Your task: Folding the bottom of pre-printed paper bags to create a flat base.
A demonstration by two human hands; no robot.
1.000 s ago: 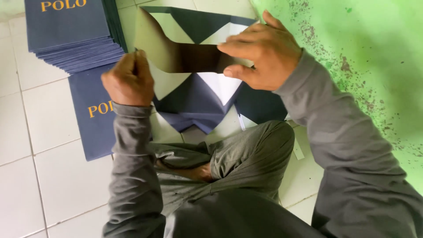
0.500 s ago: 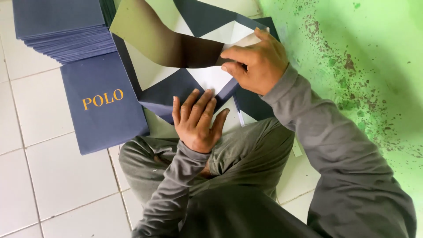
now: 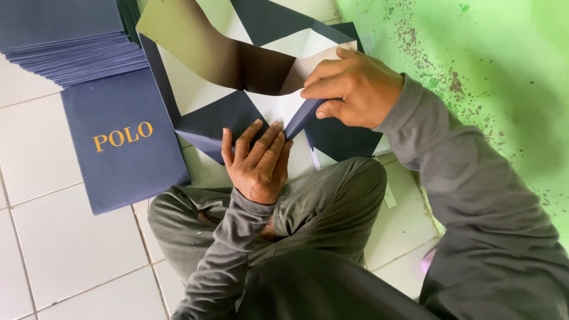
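Pressing flat with spread fingers, the left hand [image 3: 256, 161] pins the navy-and-white folded sheet [image 3: 237, 89] on the floor ahead of the knees, while the right hand [image 3: 352, 88] pinches its navy flap [image 3: 301, 118] just beside.

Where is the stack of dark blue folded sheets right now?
In the head view, the stack of dark blue sheets sits on the white tiled floor at the upper left, just behind a single flat dark blue sheet.
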